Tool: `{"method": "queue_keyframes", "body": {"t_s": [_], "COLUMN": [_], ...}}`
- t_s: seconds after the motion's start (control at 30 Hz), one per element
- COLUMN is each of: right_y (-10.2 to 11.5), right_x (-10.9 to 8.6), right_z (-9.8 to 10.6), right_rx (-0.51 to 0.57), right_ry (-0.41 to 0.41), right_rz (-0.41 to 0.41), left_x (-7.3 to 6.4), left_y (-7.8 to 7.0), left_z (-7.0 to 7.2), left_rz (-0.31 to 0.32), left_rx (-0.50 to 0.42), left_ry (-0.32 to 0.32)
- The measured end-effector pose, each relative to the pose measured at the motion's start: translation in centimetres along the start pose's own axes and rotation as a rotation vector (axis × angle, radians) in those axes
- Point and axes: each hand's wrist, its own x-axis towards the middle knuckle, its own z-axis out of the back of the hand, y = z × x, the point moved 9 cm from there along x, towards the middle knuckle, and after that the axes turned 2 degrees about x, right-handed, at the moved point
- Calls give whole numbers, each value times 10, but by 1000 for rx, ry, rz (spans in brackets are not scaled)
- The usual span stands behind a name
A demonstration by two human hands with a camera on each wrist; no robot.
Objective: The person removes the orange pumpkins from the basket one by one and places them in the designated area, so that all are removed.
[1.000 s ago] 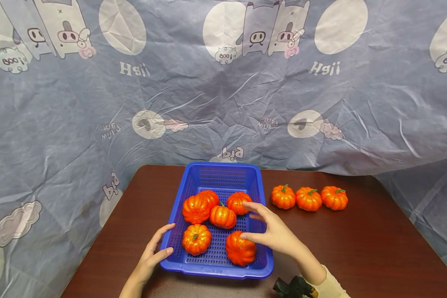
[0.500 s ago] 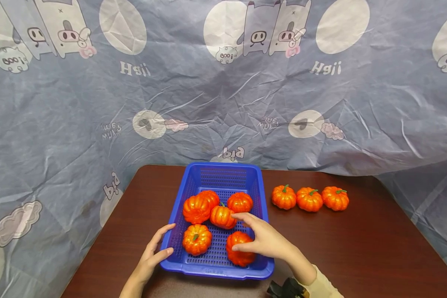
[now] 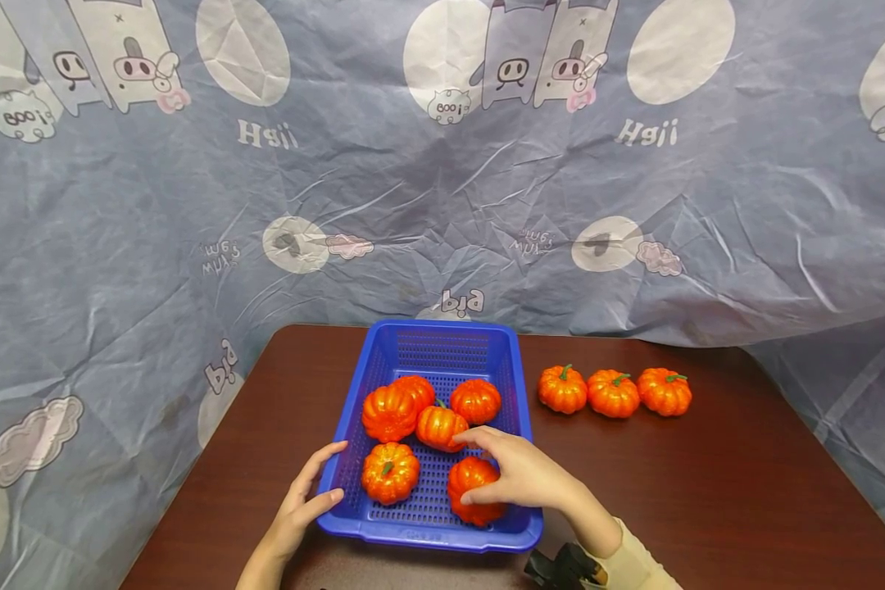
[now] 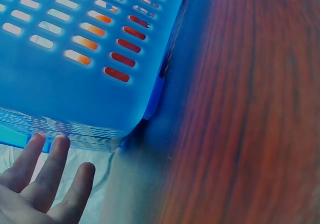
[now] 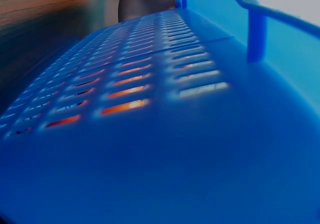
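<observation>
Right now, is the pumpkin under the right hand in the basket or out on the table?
In. The pumpkin sits inside the blue basket, near its front right corner, with the right hand on it.

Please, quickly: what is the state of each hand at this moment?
Left hand: open, straight fingers resting on the blue basket at its near left corner.
Right hand: fingers curled over the nearest pumpkin in the basket, gripping it.

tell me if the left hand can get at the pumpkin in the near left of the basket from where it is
Probably yes. The left hand rests open against the blue basket wall, and the near-left pumpkin sits just inside, uncovered; it only has to lift over the rim.
</observation>
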Motion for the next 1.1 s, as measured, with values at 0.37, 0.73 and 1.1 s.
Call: {"method": "queue_keyframes", "body": {"t_s": [0.37,0.73,1.1], "right_y": [3,8,7], "right_x": [-1,-3,-3], "right_z": [-1,0,-4], "right_rx": [42,-6,-69], "right_ry": [50,51,78], "right_rz": [17,91,98], "left_x": [1,1,0], "left_y": [-1,-1,2], "left_z": [-1,-1,-1], "left_rz": [-13,-19,-21], "left_rx": [5,9,3], "left_ry": [13,15,20]}}
